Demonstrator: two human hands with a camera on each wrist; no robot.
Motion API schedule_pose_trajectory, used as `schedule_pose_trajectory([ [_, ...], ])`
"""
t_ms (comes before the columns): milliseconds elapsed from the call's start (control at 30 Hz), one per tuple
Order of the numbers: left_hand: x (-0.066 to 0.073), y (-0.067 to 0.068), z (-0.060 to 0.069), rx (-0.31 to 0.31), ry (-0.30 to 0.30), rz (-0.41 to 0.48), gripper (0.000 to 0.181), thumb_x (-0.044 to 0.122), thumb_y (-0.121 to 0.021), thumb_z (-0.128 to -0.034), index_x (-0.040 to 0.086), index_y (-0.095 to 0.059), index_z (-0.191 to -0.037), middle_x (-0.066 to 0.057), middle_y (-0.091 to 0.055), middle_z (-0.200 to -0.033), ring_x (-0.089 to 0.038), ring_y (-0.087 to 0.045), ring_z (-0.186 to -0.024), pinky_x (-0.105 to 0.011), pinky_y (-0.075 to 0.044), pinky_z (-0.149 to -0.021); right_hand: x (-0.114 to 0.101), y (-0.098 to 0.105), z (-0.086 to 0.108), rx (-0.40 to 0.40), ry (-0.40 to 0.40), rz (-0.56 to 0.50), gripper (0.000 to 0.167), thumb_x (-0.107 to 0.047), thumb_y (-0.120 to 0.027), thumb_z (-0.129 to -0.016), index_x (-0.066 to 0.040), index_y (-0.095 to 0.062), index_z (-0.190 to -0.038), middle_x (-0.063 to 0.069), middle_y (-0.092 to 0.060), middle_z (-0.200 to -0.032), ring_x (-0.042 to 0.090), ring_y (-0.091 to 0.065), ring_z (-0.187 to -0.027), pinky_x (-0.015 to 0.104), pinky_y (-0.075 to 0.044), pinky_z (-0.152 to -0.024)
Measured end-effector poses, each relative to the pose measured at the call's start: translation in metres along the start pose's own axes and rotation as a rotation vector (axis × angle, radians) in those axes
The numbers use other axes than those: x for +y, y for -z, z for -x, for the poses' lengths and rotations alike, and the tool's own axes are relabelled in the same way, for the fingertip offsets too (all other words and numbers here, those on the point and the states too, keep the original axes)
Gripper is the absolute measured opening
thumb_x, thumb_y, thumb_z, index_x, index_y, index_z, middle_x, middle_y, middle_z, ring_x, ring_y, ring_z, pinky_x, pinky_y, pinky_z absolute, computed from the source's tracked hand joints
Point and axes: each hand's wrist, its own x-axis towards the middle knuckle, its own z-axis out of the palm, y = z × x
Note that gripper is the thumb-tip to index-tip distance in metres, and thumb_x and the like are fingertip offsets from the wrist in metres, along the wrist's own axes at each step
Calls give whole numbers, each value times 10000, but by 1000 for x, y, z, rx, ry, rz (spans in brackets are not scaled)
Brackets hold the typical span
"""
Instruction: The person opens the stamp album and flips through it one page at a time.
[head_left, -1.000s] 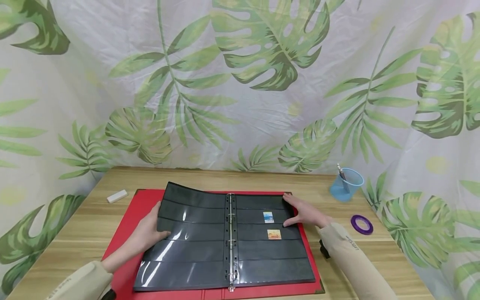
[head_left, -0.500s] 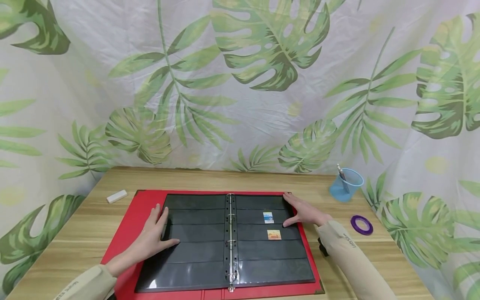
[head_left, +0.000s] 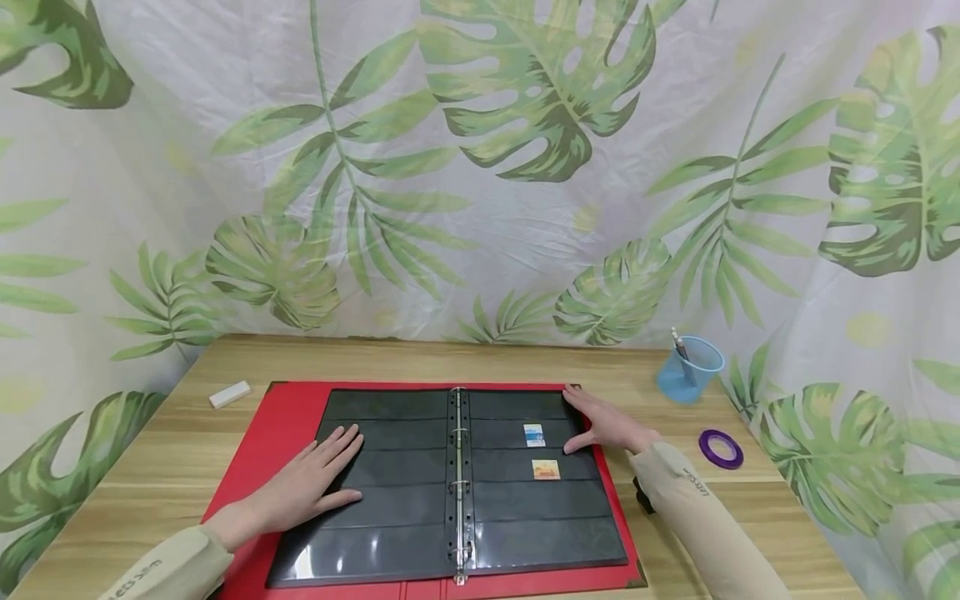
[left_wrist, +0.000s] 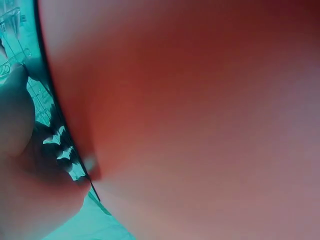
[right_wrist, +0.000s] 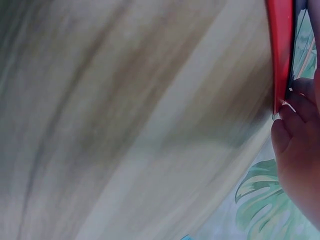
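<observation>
An open red ring binder (head_left: 288,417) lies on the table, holding black pocket pages on a metal ring spine (head_left: 461,467). My left hand (head_left: 303,485) rests with straight fingers on the outer edge of the left black page (head_left: 393,462), which lies flat. On the right black page (head_left: 540,504) sit two small stamps, a blue-and-white one (head_left: 534,435) and an orange one (head_left: 546,470). At that page's upper right edge rests my right hand (head_left: 609,421), fingers extended and thumb spread toward the stamps. The right wrist view shows its fingers (right_wrist: 292,112) touching the red cover's edge.
A blue mesh pen cup (head_left: 688,375) with pens stands at the back right, and a purple ring-shaped roll (head_left: 721,449) lies in front of it. Back left is a small white block (head_left: 229,394). A leaf-print curtain (head_left: 480,208) hangs behind the wooden table (head_left: 420,352).
The left page, raised and curved at its outer edge a second ago, has come down flat. My left hand let go of it, spread its fingers and settled on it. My right hand stayed put.
</observation>
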Motion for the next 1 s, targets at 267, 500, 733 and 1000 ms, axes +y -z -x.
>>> schedule_pose_trajectory([
  [267,-2,-4,0,-34,24,6,812,575,-576,-930,15,-412,-1495,-205,-370,-1578,-459,-358,-1440,-653,-348,-1104,0,-1,0,15,17,-14,1072,-514,-794,-757,-21,-275,-1556,182,-207,-1650,408,-226,-1516,572,-288,-1185],
  [500,-10,-14,-1,-10,22,-10,846,632,-554,-914,41,-410,-1502,-180,-372,-1583,-445,-366,-1436,-645,-349,-1105,1,-2,1,32,41,-27,1061,-514,-800,-750,-10,-306,-1542,204,-241,-1634,419,-260,-1500,575,-320,-1164],
  [733,-9,-13,0,53,-24,-43,822,620,-572,-908,39,-448,-1476,-198,-436,-1532,-464,-433,-1370,-653,-412,-1012,-2,0,2,62,62,-13,1026,-487,-818,-740,-1,-359,-1519,222,-341,-1588,434,-347,-1454,578,-354,-1139],
  [1000,-8,-13,-1,47,-32,-20,809,596,-576,-917,33,-438,-1481,-206,-418,-1544,-460,-422,-1385,-653,-407,-1017,-10,3,5,136,142,42,911,-452,-852,-708,51,-523,-1393,223,-576,-1398,409,-557,-1270,547,-469,-1038],
])
